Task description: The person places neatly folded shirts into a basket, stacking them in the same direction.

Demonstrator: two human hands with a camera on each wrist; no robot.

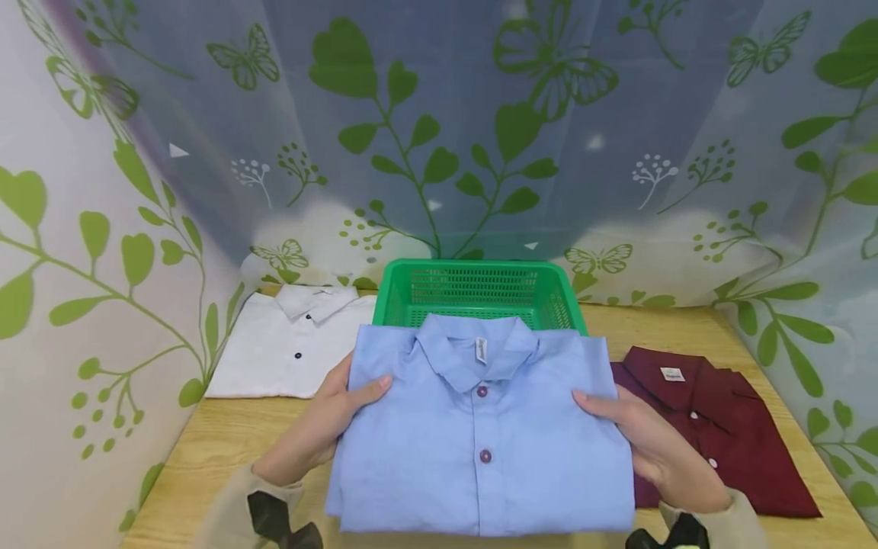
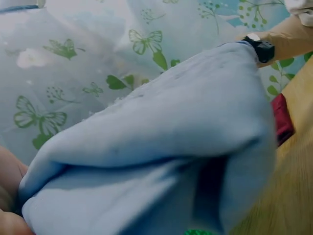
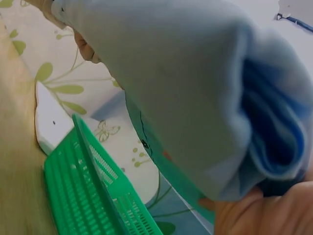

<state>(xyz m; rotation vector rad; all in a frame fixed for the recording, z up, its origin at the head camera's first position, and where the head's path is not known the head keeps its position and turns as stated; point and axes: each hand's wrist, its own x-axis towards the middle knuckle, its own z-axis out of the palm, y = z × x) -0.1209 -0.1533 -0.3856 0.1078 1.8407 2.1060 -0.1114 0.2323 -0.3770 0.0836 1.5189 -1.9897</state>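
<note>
A folded light blue shirt point(image 1: 425, 450) with dark red buttons is held up in front of the body, collar at the far side. My left hand point(image 1: 341, 404) grips its left edge, thumb on the front and fingers behind. On the opposite edge my right hand point(image 1: 652, 438) holds it the same way, its fingers hidden under the cloth. The shirt overlaps the near side of a green plastic basket point(image 1: 576, 305) in the head view. Folded layers of the blue shirt point(image 3: 195, 98) hang by the fingers in the right wrist view.
A folded white shirt point(image 1: 267, 358) lies on the wooden table point(image 1: 206, 450) left of the basket. To the right lies a folded dark red shirt point(image 1: 748, 442), partly covered by the blue one. A patterned curtain point(image 1: 439, 114) encloses the back and sides.
</note>
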